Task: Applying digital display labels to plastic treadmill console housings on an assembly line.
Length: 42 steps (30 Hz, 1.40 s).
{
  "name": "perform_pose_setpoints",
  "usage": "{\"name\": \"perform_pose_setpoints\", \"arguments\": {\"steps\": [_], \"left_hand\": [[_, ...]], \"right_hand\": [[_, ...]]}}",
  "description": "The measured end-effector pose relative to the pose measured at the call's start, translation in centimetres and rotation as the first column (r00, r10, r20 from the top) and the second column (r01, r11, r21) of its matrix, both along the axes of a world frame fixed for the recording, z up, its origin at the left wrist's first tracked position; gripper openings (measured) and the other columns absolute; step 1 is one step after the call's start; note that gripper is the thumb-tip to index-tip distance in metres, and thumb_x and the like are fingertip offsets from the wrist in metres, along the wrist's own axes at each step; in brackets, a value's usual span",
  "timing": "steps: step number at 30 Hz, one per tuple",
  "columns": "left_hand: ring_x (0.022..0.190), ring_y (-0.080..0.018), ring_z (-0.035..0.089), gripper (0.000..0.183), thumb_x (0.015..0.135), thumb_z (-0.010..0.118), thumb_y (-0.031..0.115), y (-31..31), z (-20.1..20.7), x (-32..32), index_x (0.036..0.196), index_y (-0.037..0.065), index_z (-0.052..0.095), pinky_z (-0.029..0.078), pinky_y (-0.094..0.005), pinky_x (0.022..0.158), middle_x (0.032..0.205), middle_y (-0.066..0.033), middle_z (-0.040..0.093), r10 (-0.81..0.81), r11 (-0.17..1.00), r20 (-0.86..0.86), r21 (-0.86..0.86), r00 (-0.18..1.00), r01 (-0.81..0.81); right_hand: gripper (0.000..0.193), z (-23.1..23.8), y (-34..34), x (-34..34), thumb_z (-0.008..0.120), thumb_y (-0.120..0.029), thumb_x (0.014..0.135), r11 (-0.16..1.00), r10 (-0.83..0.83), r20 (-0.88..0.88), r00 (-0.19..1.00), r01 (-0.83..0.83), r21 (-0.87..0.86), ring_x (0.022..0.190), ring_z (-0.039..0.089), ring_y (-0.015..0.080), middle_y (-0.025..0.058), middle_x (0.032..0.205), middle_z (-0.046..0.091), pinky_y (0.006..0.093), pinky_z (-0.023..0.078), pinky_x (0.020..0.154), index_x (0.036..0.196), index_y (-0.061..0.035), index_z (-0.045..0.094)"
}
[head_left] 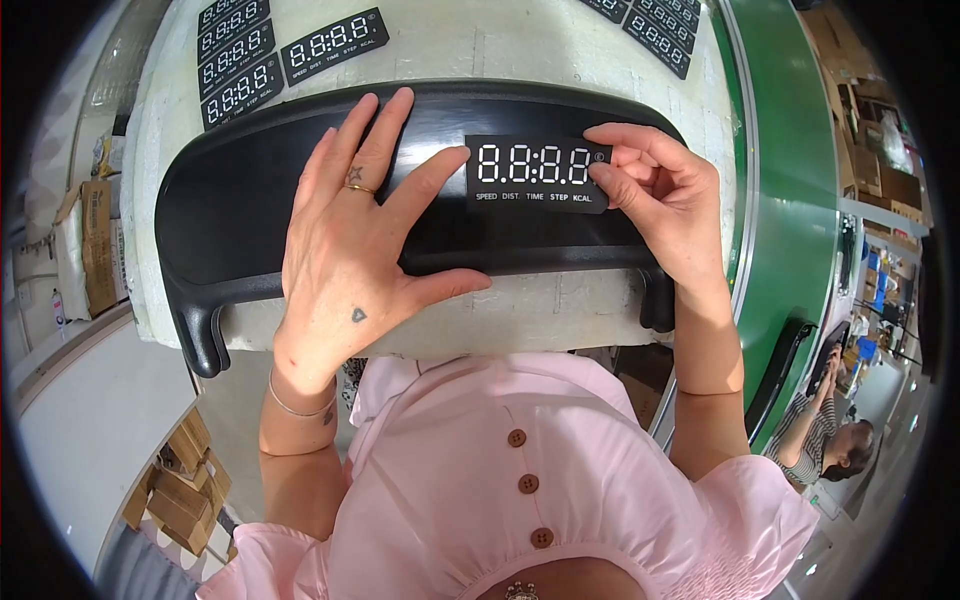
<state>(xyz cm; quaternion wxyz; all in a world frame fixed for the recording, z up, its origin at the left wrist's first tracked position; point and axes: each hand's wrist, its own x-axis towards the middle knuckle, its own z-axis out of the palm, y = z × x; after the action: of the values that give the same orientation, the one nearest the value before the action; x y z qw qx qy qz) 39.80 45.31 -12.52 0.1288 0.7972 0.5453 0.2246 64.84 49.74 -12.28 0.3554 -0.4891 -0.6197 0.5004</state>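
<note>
A long black plastic console housing lies across the work surface in front of me, its two curved legs toward me. Over its right half is a black display sticker with white digit outlines. My right hand pinches the sticker's right end between thumb and fingers. Spread flat on the housing, my left hand has its fingers apart, with the index fingertip at the sticker's left edge. Whether the whole sticker touches the housing, I cannot tell.
More display stickers lie beyond the housing at the far left, with others at the far right. A green conveyor strip runs along the right, bearing another black part. A person works further right. Cardboard boxes stand at lower left.
</note>
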Motion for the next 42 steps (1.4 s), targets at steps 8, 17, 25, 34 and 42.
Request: {"name": "perform_pose_setpoints", "arguments": {"steps": [8,17,25,34,42], "left_hand": [[0.135,-0.0353,0.036,0.084,0.043,0.084,0.041,0.1,0.2,0.2,0.12,0.013,0.064,0.028,-0.0483,0.109,0.145,-0.0154,0.041,-0.009,1.0,-0.026,-0.016,1.0,0.009],[0.134,-0.0388,0.034,0.08,0.05,0.085,0.04,0.3,0.6,0.6,0.123,0.016,0.062,0.028,-0.0524,0.107,0.148,-0.0176,0.036,-0.014,0.997,-0.077,-0.071,0.997,0.008],[0.135,-0.0393,0.034,0.086,0.046,0.084,0.047,0.4,0.7,0.8,0.122,0.011,0.063,0.028,-0.0515,0.108,0.146,-0.0195,0.038,-0.009,0.998,-0.091,-0.056,0.996,0.004],[0.136,-0.0392,0.033,0.088,0.044,0.085,0.045,0.5,0.8,0.7,0.122,0.011,0.062,0.027,-0.0532,0.108,0.146,-0.0204,0.038,-0.012,0.998,-0.093,-0.066,0.996,0.005],[0.135,-0.0393,0.034,0.089,0.044,0.084,0.047,0.5,0.9,0.8,0.123,0.011,0.062,0.027,-0.0533,0.108,0.146,-0.0207,0.038,-0.012,0.996,-0.114,-0.092,0.993,0.001]], "right_hand": [[0.024,0.2,-0.1,-0.2,0.063,0.008,0.084,1.0,-0.01,0.026,1.0,0.01,0.019,0.063,0.05,-0.0012,-0.0048,0.073,0.059,0.0133,0.04,0.056,0.108,0.0015,0.065],[0.022,-0.2,-0.6,-1.2,0.073,0.004,0.077,0.981,-0.155,0.175,0.972,0.13,0.145,0.057,0.045,0.0001,-0.0046,0.067,0.052,0.0158,0.04,0.052,0.098,-0.0009,0.067],[0.02,-0.1,-0.6,-1.4,0.073,0.004,0.076,0.97,-0.187,0.23,0.955,0.142,0.199,0.055,0.045,0.0031,-0.0024,0.065,0.051,0.0182,0.04,0.05,0.095,-0.0016,0.067],[0.021,-0.2,-0.5,-1.6,0.072,0.005,0.076,0.969,-0.192,0.219,0.957,0.149,0.197,0.054,0.046,0.0026,-0.0031,0.065,0.052,0.0181,0.041,0.049,0.095,-0.0023,0.067],[0.021,-0.4,-0.5,-1.6,0.071,0.006,0.076,0.971,-0.21,0.196,0.958,0.181,0.154,0.054,0.045,0.0019,-0.0037,0.064,0.05,0.018,0.04,0.049,0.094,-0.003,0.066]]}}
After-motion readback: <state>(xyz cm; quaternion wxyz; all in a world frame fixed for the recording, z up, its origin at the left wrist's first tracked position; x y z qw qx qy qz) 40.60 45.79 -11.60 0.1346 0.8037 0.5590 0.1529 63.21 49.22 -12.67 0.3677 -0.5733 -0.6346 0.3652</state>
